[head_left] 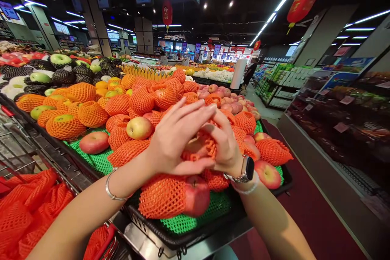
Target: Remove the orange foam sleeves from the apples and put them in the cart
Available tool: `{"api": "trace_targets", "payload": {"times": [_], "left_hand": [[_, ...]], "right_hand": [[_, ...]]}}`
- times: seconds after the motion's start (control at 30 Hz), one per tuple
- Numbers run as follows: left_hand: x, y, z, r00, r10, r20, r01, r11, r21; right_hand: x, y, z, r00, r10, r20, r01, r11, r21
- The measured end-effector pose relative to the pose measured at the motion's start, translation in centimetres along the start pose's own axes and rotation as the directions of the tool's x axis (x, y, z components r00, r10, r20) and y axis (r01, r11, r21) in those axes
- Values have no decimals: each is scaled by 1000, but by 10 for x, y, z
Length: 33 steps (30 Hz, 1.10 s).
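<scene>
My left hand [173, 140], with a silver bangle at its wrist, and my right hand [227, 146], with a watch, are cupped together over the apple display. Between them they grip an orange foam fruit net [210, 148]; a bit of an apple seems to show inside it, mostly hidden by my fingers. The left fingers reach across the top of the right ones, its thumb below. Just under my hands lies a red apple [197, 197] half out of an orange net [163, 197]. A yellowish apple [139, 128] sits left of my left hand.
Netted and bare apples fill a black crate [170, 237] lined with green mesh [179, 224]. Loose red apples lie at left [94, 143] and right [268, 174]. At lower left, a shopping cart [33, 150] holds a heap of orange nets [27, 211]. Shelves [335, 130] line the right aisle.
</scene>
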State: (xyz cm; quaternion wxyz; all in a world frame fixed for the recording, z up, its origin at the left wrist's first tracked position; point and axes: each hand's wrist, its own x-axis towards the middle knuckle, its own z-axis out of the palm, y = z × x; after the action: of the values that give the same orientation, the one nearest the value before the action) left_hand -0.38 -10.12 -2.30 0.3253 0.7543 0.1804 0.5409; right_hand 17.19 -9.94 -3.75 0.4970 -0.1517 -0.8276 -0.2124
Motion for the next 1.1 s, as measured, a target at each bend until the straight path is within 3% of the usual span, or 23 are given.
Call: {"api": "trace_targets", "payload": {"times": [0.1, 0.23, 0.47, 0.6, 0.83, 0.93, 1.0, 1.1], "left_hand": [[9, 9, -1, 966, 232, 114, -254, 934, 252], [8, -2, -1, 944, 328, -22, -300, 887, 352], [14, -7, -1, 925, 365, 107, -364, 767, 528], [16, -9, -3, 955, 283, 92, -290, 812, 507], [21, -20, 2, 995, 92, -32, -80, 959, 272], [24, -27, 10, 985, -106, -138, 93, 991, -97], [26, -29, 14, 938, -330, -106, 252, 859, -445], [27, -28, 14, 809, -574, 127, 467, 496, -732]], "right_hand": [[-1, 7, 4, 1000, -2, -28, 0, 996, -86], [0, 8, 8, 999, 45, -12, -46, 993, -109], [-1, 3, 14, 996, 90, -5, -89, 973, -212], [-1, 8, 15, 991, 133, 18, -124, 959, -254], [1, 8, 12, 989, 141, 41, -127, 961, -246], [4, 7, 8, 977, 210, 29, -206, 972, -113], [6, 9, 5, 957, 287, -37, -288, 957, -27], [4, 14, 5, 871, 434, -230, -415, 901, 127]]}}
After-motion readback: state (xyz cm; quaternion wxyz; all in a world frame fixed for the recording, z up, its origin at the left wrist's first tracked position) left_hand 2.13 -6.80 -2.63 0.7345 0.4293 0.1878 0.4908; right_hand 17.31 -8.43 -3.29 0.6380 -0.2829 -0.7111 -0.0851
